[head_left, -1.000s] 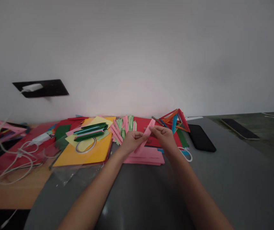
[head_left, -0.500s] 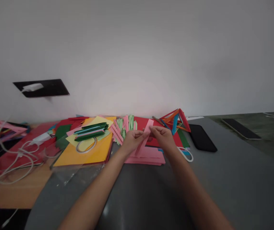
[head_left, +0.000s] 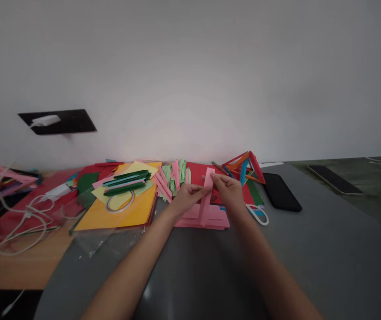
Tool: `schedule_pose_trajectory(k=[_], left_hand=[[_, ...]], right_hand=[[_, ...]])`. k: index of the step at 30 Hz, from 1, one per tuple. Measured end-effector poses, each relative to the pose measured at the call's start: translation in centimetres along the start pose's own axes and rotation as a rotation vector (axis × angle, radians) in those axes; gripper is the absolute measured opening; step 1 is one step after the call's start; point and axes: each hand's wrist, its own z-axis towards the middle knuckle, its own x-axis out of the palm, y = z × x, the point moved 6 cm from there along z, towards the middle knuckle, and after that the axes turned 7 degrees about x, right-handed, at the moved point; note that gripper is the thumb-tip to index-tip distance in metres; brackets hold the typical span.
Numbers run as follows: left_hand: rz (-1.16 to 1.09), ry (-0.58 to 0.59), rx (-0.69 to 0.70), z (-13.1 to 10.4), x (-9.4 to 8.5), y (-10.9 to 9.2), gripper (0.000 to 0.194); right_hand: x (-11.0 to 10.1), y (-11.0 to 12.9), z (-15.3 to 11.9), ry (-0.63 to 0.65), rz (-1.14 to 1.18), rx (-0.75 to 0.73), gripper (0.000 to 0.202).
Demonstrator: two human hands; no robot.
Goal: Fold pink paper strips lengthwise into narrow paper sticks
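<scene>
A pink paper strip stands nearly upright between my two hands, its lower end over flat pink paper sheets. My left hand pinches the strip from the left, thumb pointing right. Near the top, my right hand grips its right edge between thumb and fingers. Behind my left hand lie folded light green and pink paper strips. A red sheet lies behind the hands. Close to my right wrist is a white loop handle, perhaps of scissors.
At left, orange paper carries dark green strips and a tape roll. White cables tangle farther left. A paper-strip frame stands at back right, beside a black phone. Another dark phone lies beyond.
The pink strip has turned from leaning right to more upright, and its lower end has swung slightly right. Both hands keep their pinch on it with small finger shifts.
</scene>
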Motion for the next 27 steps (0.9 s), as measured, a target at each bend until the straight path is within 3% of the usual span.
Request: schedule_pose_trajectory(k=[13, 21, 27], left_hand=[[-0.084, 0.095, -0.039, -0.4, 0.9, 0.2, 0.034], [-0.06, 0.049, -0.017, -0.3, 0.6, -0.3, 0.032], [-0.062, 0.121, -0.008, -0.5, 1.1, -0.6, 0.035]], right_hand=[[-0.2, 1.0, -0.8, -0.073, 0.014, -0.057, 0.036], [0.7, 1.3, -0.5, 0.09, 0.027, -0.004, 0.042], [0.6, 1.6, -0.7, 0.233, -0.094, 0.021, 0.034]])
